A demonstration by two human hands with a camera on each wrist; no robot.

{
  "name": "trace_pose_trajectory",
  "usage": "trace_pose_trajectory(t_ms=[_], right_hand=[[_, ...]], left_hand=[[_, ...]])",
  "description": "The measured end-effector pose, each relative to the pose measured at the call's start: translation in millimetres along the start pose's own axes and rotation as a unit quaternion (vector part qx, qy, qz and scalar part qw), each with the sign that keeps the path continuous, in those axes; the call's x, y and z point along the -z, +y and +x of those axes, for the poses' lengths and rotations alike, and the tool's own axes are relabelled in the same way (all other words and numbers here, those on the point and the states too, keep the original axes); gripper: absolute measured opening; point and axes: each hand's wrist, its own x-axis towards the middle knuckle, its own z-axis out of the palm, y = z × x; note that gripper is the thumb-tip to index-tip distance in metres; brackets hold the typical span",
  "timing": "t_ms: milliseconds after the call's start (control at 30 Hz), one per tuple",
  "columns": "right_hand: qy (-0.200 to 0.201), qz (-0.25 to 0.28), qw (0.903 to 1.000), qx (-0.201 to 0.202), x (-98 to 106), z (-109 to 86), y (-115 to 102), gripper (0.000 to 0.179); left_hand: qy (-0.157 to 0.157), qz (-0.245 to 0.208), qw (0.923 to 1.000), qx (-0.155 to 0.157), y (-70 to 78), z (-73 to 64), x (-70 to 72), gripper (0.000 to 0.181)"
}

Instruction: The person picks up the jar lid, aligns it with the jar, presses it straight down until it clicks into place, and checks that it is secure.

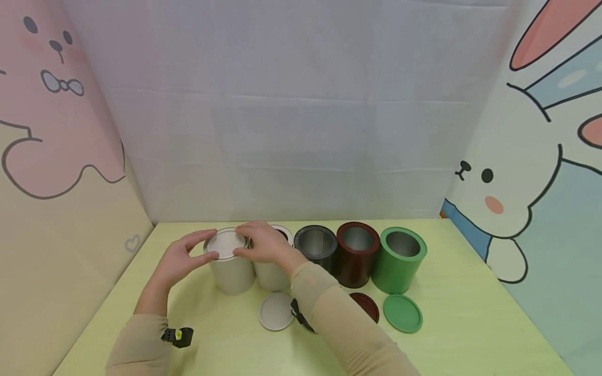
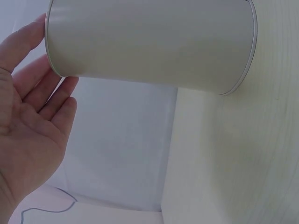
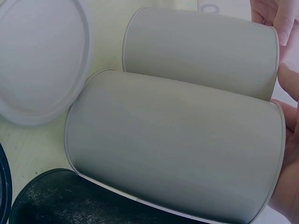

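Observation:
At the left end of a row of cans, an off-white can (image 1: 233, 277) stands upright with a white lid (image 1: 227, 243) on its top. My left hand (image 1: 176, 259) holds the lid's left side, thumb at the near edge and fingers at the far edge. From the right, my right hand (image 1: 265, 242) holds the opposite side of the same rim with thumb and fingers. In the left wrist view, the left fingers (image 2: 63, 95) lie along the top rim of the can. A second off-white can (image 3: 173, 144), uncovered, stands right beside it, partly hidden by my right hand.
Uncovered black (image 1: 316, 243), dark red (image 1: 355, 263) and green (image 1: 395, 271) cans continue the row rightward. In front lie another white lid (image 1: 276, 311), a dark red lid (image 1: 367, 307) partly behind my right sleeve, and a green lid (image 1: 403, 313). A white curtain (image 1: 301, 130) hangs behind the table.

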Motion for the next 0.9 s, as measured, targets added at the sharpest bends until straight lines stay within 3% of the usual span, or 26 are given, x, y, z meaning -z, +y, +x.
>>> trace_pose_trajectory(t_ms=[367,567,900], right_hand=[[-0.008,-0.001,0.9999,-0.012,2.5,2.1,-3.3,0.046],[-0.019,-0.013,0.9996,-0.015,4.4,3.8,-6.6,0.033],[-0.045,-0.04,0.9968,-0.053,4.9,5.9,-10.8,0.045]], left_hand=[[-0.011,0.032,0.9994,0.011,-0.6,4.1,2.5,0.058],[-0.02,0.034,0.9992,0.012,2.1,3.5,3.2,0.056],[-0.026,0.061,0.9978,0.009,1.2,2.8,5.1,0.055]])
